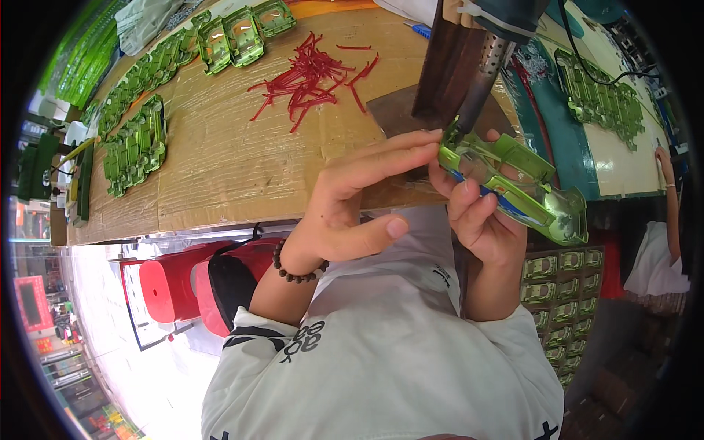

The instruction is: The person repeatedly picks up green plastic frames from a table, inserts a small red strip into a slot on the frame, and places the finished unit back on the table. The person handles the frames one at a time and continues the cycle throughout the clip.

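Note:
A green plastic toy car shell (513, 194) is in my right hand (484, 220), tilted, with its hollow side partly facing up. The fingers of that hand curl round its near side. My left hand (359, 191) has its fingers stretched out and its thumb apart. Its fingertips touch the left end of the shell. Just above that end a dark metal rod (477, 99) comes down from a perforated metal sleeve (491, 55). Whether the rod's tip touches the shell I cannot tell.
Thin red strips (312, 73) lie heaped on the cardboard-covered table (220, 147). Green shells stand in rows at the left (136, 147), the back (242, 37) and the right (598, 95). A brown metal upright (440, 66) stands beside the rod. Red stools (169, 286) are below. Another person's arm (669, 191) shows far right.

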`<state>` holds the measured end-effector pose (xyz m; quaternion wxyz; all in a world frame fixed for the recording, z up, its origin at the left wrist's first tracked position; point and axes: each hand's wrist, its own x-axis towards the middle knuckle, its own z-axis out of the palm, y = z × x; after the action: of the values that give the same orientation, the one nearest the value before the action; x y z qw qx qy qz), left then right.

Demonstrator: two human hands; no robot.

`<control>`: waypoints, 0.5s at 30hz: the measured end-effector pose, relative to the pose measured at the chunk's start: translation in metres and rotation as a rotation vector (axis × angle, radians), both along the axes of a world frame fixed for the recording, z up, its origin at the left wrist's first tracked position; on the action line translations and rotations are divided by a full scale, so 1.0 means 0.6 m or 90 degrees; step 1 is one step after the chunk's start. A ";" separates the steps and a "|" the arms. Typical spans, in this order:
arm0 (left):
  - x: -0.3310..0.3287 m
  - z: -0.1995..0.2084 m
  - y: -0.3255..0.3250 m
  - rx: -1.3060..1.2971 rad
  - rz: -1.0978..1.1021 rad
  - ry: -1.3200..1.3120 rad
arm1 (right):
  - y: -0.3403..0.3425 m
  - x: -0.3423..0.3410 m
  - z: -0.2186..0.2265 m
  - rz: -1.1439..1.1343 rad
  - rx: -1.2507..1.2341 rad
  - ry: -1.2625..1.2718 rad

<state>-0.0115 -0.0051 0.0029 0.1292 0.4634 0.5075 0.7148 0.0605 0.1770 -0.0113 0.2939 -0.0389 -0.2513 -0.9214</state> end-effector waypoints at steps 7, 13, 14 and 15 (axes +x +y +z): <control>-0.006 0.002 -0.001 -0.026 0.044 0.143 | -0.007 0.001 0.008 -0.009 -0.017 0.005; 0.002 0.002 0.002 -0.038 0.066 0.071 | 0.000 0.001 0.008 -0.067 0.086 0.032; 0.008 0.004 0.003 -0.050 0.068 0.018 | 0.003 0.000 0.005 -0.062 0.110 0.032; 0.015 0.008 0.005 -0.061 0.070 -0.035 | 0.002 0.001 0.003 -0.087 0.134 0.053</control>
<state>-0.0024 -0.0022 0.0075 0.1255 0.4085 0.5623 0.7079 0.0613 0.1784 -0.0094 0.2430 -0.0628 -0.1374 -0.9582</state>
